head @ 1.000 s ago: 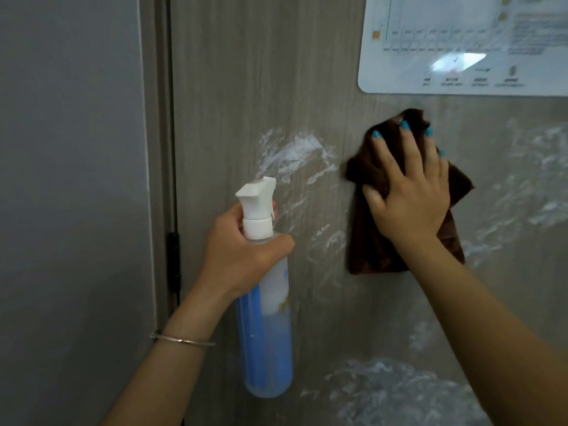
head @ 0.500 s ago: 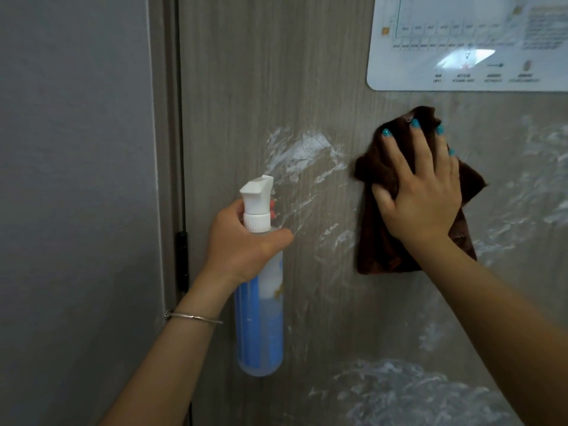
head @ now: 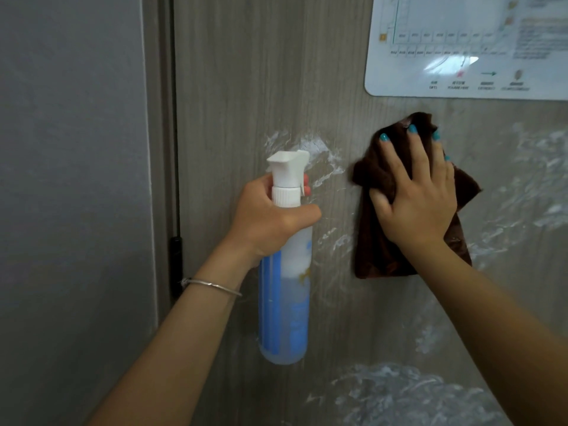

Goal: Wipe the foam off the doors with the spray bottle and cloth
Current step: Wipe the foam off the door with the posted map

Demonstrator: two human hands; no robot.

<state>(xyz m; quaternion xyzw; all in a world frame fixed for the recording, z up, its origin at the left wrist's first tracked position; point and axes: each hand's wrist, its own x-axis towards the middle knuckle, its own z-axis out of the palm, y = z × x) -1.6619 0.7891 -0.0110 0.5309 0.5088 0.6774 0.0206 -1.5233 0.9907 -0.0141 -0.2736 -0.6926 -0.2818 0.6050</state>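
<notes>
A grey wood-grain door (head: 246,87) fills the view, smeared with white foam (head: 310,155) near its middle, at the right edge and along the bottom. My left hand (head: 270,219) grips the neck of a clear and blue spray bottle (head: 285,302) with a white nozzle that points at the door. My right hand (head: 415,198) presses a dark brown cloth (head: 378,250) flat against the door with spread fingers, just right of the central foam patch.
A white laminated chart (head: 461,47) is fixed to the door at the upper right, just above the cloth. The door frame with a black hinge (head: 176,265) runs down the left, beside a grey wall (head: 70,179).
The view has shifted slightly left on the door. Both hands keep their hold, and the bottle sits a little higher and closer to the door.
</notes>
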